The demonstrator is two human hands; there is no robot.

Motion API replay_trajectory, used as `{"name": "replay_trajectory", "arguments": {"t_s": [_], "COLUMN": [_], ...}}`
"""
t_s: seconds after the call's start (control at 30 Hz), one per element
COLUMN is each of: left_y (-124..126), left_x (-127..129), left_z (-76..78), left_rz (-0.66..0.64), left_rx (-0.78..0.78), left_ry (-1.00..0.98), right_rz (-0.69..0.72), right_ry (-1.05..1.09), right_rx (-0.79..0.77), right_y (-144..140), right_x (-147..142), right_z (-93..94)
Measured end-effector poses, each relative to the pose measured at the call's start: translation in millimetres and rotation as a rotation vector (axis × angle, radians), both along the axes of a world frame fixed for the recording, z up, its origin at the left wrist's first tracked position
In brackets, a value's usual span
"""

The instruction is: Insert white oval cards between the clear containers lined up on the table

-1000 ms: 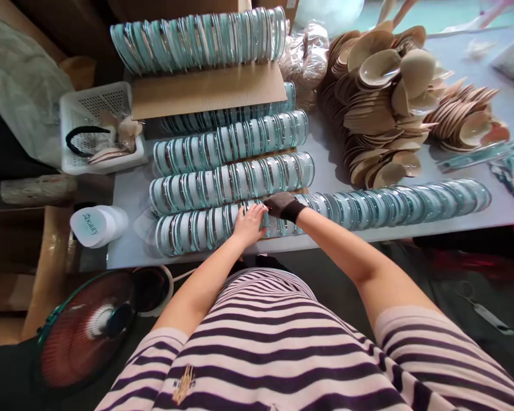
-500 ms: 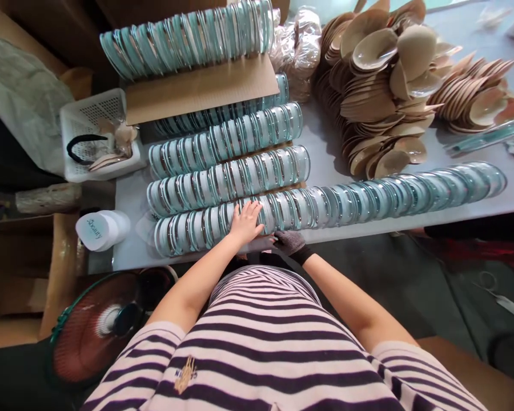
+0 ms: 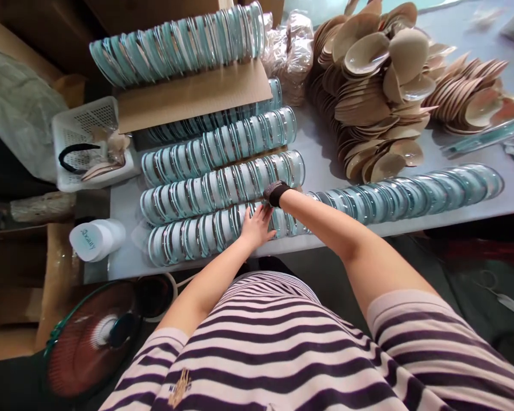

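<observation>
A long front row of round clear packs with teal rims [image 3: 368,200] stands on edge along the near side of the pale table [image 3: 321,160]. My bare left hand [image 3: 257,225] lies on this row near its middle, fingers spread, holding nothing. My right hand [image 3: 275,193], in a dark glove, reaches over the same row just behind the left hand. Its fingers dip between this row and the one behind [image 3: 223,185], so its grip is hidden. The two hands almost touch.
Further rows of the same packs [image 3: 218,145] lie behind, one under a cardboard sheet [image 3: 192,97] that carries another row [image 3: 175,43]. A heap of beige cup-shaped pads [image 3: 377,85] fills the right back. At left are a white basket [image 3: 89,142], a white bottle [image 3: 96,238] and a floor fan [image 3: 94,337].
My right hand has risen from the table's near edge and come over the front row beside the left hand. My left hand has stayed on the row, shifting slightly.
</observation>
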State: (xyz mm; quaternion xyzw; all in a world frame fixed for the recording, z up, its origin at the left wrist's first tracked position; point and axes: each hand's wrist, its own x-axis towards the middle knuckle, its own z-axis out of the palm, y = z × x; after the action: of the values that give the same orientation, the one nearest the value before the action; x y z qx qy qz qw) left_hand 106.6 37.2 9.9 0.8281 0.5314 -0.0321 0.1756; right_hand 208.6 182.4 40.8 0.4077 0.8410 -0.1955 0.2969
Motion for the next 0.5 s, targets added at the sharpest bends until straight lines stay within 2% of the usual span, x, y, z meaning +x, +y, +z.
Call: {"name": "replay_trajectory", "arguments": {"t_s": [0.07, 0.13, 0.27, 0.4, 0.5], "left_y": [0, 0, -2, -4, -4], "left_x": [0, 1, 1, 1, 2], "left_z": [-0.9, -2.0, -2.8, -0.4, 1.9], "left_rz": [0.008, 0.015, 0.030, 0.028, 0.024], "left_rx": [-0.013, -0.018, 0.002, 0.014, 0.004], "left_ry": [-0.001, -0.008, -0.034, -0.030, -0.008], "right_rz": [-0.008, -0.027, -0.113, -0.211, -0.273], "right_ry": [0.013, 0.042, 0.119, 0.150, 0.158], "right_rx": [0.017, 0.040, 0.114, 0.123, 0.106], "right_y": [-5, -18, -74, -146, -183], "right_x": [3, 18, 63, 88, 90], "right_z": [2.0, 6.5, 10.3, -9.0, -32.4]}}
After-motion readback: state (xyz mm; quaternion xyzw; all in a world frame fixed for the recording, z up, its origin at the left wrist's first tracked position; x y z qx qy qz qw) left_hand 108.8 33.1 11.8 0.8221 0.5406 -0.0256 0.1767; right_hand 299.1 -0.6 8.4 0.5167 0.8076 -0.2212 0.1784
